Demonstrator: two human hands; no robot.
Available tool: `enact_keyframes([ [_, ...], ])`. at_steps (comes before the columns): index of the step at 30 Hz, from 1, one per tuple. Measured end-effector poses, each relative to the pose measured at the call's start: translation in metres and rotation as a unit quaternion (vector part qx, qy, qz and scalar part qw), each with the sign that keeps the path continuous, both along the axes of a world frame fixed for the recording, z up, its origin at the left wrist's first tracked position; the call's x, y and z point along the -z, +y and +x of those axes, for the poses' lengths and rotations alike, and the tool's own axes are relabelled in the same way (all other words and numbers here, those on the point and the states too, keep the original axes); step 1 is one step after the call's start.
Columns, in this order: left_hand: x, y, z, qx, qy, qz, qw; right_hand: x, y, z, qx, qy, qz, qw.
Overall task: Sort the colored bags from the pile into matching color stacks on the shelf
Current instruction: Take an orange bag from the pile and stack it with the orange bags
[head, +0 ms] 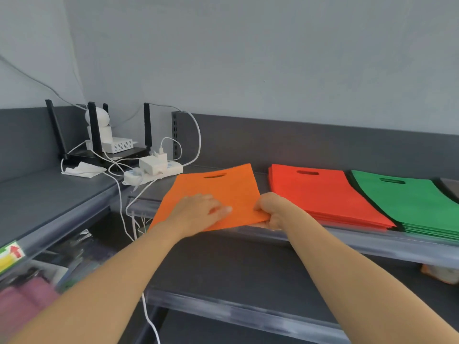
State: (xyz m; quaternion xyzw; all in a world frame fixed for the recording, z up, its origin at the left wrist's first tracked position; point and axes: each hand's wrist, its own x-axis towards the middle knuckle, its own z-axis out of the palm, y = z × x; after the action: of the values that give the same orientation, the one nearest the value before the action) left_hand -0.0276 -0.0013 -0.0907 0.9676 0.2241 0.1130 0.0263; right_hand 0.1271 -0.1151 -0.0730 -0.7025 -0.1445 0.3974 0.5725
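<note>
Left hand (198, 209) flat on orange bag (223, 189); right hand (270, 209) pinches its corner. Risk: bag overhangs shelf (347, 247) edge left of red stack (323, 192), may slide off.

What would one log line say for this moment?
step: laying orange bag on shelf | left hand: flat on bag | right hand: pinching bag edge | to its right: red stack, green stack

Single head cam, wide-angle, worn by person: looks fwd & down onto shelf (347, 240), close up.
</note>
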Motion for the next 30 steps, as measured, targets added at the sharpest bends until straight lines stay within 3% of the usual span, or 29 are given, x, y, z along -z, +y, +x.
enact_keyframes([
  [4,-0.01,0.008,0.019,-0.085,-0.113,-0.042,0.989,-0.013,-0.019,0.009,0.028,-0.064,0.099,0.993],
  [9,-0.027,-0.016,0.069,-0.14,-0.135,-0.153,0.969,-0.026,-0.075,0.047,0.089,-0.1,0.14,0.981],
  [12,-0.036,-0.047,0.11,-0.137,-0.198,-0.309,0.92,-0.03,-0.123,0.076,0.134,-0.128,0.142,0.972],
  [15,-0.044,-0.092,0.152,-0.115,-0.231,-0.389,0.884,-0.03,-0.18,0.11,0.184,-0.144,0.146,0.961],
  [19,-0.049,-0.165,0.206,-0.089,-0.236,-0.46,0.851,-0.03,-0.266,0.157,0.242,-0.155,0.166,0.943],
  [24,-0.051,-0.253,0.27,-0.042,-0.207,-0.599,0.772,-0.028,-0.373,0.211,0.297,-0.165,0.167,0.926],
  [30,-0.058,-0.341,0.341,0.059,-0.159,-0.631,0.757,-0.024,-0.467,0.259,0.352,-0.182,0.15,0.906],
])
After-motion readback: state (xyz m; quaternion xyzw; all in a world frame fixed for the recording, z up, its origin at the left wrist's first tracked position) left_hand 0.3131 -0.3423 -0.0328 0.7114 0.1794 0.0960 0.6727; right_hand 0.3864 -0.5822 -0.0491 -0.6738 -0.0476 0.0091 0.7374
